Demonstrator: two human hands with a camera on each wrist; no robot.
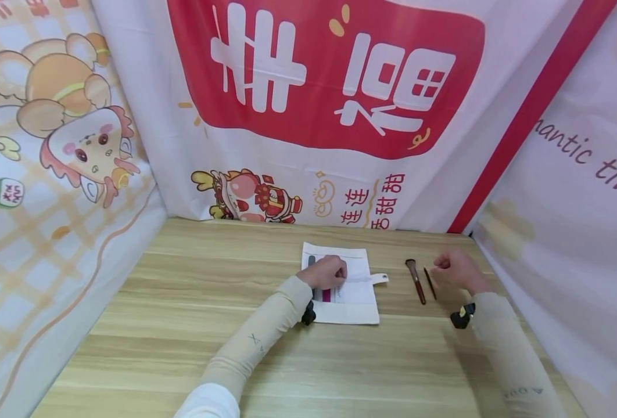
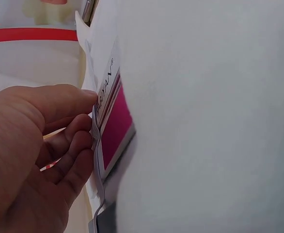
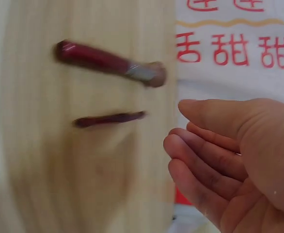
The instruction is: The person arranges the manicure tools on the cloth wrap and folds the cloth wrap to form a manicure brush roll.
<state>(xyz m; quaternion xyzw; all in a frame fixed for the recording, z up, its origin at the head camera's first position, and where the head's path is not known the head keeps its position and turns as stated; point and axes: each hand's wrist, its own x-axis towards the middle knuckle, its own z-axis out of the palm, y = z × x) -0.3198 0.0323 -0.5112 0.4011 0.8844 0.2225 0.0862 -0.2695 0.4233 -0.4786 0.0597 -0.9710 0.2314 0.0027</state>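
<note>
My left hand (image 1: pixel 325 271) is over a white fabric case (image 1: pixel 358 313) that lies spread on the table. In the left wrist view, its thumb and fingertips pinch the case's edge. Against the fabric there is a flat piece with a magenta band (image 2: pixel 117 131) and dark lettering. A grey object (image 1: pixel 311 260) shows partly behind the hand. On the right, my right hand (image 1: pixel 460 270) hovers with loosely bent fingers and holds nothing. Nearest to it lies a thin dark stick (image 3: pixel 108 119), beside a makeup brush (image 3: pixel 98 59) with a dark red handle; both are blurred there.
A small tab (image 1: pixel 380 278) with a snap sticks out from the case's right side. The wood-grain table (image 1: pixel 183 325) meets a printed cloth (image 1: pixel 423 197) at its back edge. More printed cloth hangs at both sides. A pale surface (image 2: pixel 205 116) blocks much of the left wrist view.
</note>
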